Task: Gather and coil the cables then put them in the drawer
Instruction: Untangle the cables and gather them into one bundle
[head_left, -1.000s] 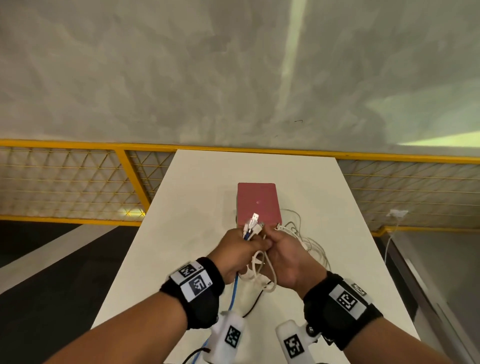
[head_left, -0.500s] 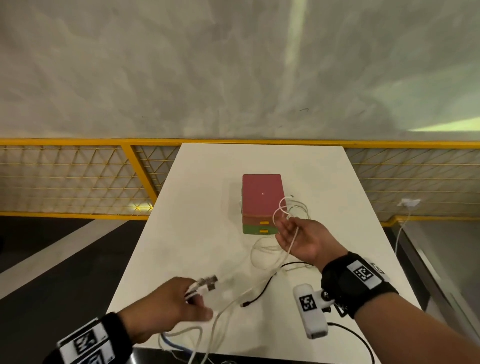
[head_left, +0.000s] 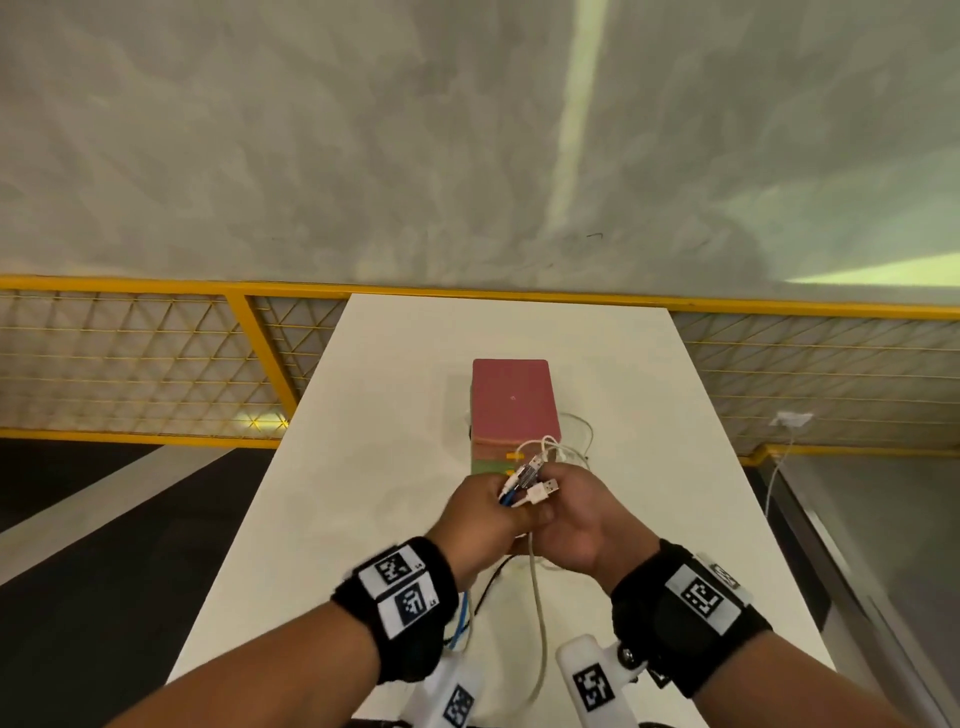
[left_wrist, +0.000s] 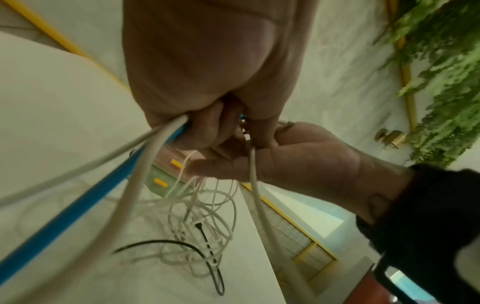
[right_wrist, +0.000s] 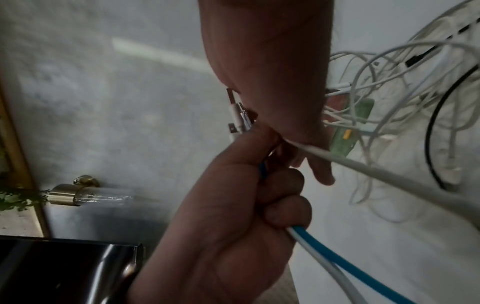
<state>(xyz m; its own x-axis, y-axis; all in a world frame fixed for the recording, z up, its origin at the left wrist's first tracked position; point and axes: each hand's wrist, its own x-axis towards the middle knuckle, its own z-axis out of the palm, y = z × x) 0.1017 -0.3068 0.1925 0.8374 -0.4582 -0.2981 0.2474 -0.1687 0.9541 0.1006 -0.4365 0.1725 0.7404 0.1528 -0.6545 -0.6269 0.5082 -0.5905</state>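
Observation:
Both my hands meet just in front of the small drawer box (head_left: 511, 400), which has a red top and a green front with yellow handles. My left hand (head_left: 493, 512) grips a bundle of cables (head_left: 530, 480), and their USB plugs stick up between the hands. A blue cable (left_wrist: 78, 209) and white ones trail from that fist. My right hand (head_left: 569, 506) holds a white cable (left_wrist: 255, 185) against the bundle. Loose white loops (left_wrist: 202, 222) and a black cable (left_wrist: 207, 257) lie on the table by the box. The drawers look closed.
The white table (head_left: 363, 467) is narrow, with drops to a dark floor on both sides. A yellow mesh railing (head_left: 156, 353) runs behind it, below a grey wall. A white charger (head_left: 792, 418) hangs on the railing at the right.
Half a second ago my left hand had pulled the plug ends back toward the near left edge while the right stayed by the box. Now the hands have come together again.

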